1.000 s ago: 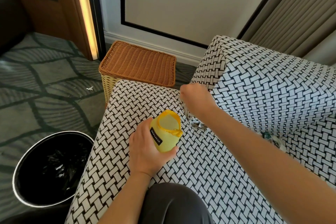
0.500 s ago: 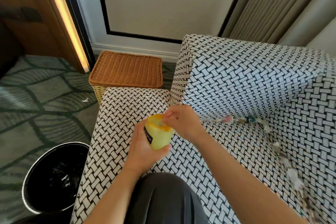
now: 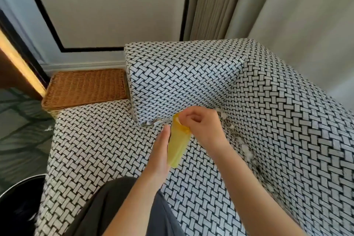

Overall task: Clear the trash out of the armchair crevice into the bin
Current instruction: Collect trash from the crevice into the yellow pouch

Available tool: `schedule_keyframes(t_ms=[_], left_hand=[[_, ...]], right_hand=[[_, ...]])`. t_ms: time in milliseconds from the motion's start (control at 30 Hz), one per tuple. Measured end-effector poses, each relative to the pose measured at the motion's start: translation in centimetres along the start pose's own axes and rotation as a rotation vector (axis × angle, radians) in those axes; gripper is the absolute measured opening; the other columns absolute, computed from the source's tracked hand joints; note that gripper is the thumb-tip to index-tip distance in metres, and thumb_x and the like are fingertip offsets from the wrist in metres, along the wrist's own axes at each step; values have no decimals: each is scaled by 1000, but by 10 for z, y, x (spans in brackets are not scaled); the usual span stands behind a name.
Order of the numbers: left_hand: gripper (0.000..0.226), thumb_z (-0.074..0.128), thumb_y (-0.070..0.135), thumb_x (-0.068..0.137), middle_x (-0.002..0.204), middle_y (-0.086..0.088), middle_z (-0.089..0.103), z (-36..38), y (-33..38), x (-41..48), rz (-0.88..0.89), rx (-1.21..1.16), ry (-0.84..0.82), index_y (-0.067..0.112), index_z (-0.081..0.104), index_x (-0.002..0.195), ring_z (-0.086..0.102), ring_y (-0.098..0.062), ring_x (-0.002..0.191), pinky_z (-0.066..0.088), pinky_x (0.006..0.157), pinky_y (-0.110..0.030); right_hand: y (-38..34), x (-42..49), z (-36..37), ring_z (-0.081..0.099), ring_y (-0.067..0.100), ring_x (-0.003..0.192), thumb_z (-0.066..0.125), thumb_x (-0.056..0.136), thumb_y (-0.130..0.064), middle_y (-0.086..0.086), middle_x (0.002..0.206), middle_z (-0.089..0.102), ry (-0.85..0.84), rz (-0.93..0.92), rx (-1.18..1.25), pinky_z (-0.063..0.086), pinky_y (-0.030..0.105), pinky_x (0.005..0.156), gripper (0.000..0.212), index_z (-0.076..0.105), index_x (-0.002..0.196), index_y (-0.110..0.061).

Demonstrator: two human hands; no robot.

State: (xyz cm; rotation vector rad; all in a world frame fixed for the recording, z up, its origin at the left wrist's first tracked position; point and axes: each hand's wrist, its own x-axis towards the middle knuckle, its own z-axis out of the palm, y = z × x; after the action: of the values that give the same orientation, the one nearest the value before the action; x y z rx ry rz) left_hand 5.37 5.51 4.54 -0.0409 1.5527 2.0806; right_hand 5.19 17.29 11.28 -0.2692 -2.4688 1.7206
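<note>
The trash is pale, crumpled scraps, white and grey, wedged in the armchair crevice. One flat strip lies under the arm's base, just left of the cup. A few white clumps run down the back seam, right of centre, too blurred to count exactly.

The left grip holds the one yellow cup upright at frame centre, thumb along its side. The right grip hovers at the cup's mouth with fingers curled together. Whether they pinch a scrap cannot be told. The strip is just beside both grips, and the clumps start beside the right grip and trail away.

One black bin shows at the lower left edge.
</note>
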Motion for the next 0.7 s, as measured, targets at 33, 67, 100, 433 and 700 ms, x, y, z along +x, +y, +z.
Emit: schedule_keyframes(t_ms=[33, 67, 100, 433, 700], left_hand=[[83, 44, 82, 56, 109, -5, 67, 4, -3, -1, -71, -82, 16, 25, 57, 115, 60, -19, 103, 47, 77, -31], [76, 41, 76, 60, 107, -7, 68, 7, -8, -2, -133, -152, 14, 23, 60, 110, 60, -21, 103, 46, 76, -31], [75, 40, 73, 61, 110, -10, 67, 9, -14, -2, -182, -210, 7, 20, 62, 110, 60, -22, 105, 45, 79, -32], [63, 38, 71, 81, 70, -5, 59, 30, -56, -33, -386, -214, -59, 16, 68, 84, 52, -14, 54, 40, 45, -23], [113, 83, 66, 24, 115, -6, 59, 42, -79, -58, -290, 60, -420, 28, 46, 124, 60, -19, 100, 53, 68, -29]], right_hand=[[3, -3, -2, 54, 12, 58, 64, 82, -2, 5, 67, 66, 2, -22, -28, 48, 25, 58, 20, 66, 70, -18], [8, -7, -5, 52, 10, 56, 64, 81, -3, 1, 65, 64, 2, -38, -64, 47, 25, 56, 18, 66, 71, -18], [14, -12, -6, 50, 7, 52, 65, 82, -4, -3, 62, 62, -8, -46, -98, 45, 21, 53, 16, 67, 72, -16], [52, -66, -14, 58, 4, 61, 62, 85, -8, -1, 77, 66, -67, -15, -213, 53, 21, 60, 8, 68, 84, -12], [82, -119, -46, 44, 2, 50, 47, 94, -10, -6, 62, 55, 102, -5, -44, 35, 16, 48, 26, 62, 73, -16]])
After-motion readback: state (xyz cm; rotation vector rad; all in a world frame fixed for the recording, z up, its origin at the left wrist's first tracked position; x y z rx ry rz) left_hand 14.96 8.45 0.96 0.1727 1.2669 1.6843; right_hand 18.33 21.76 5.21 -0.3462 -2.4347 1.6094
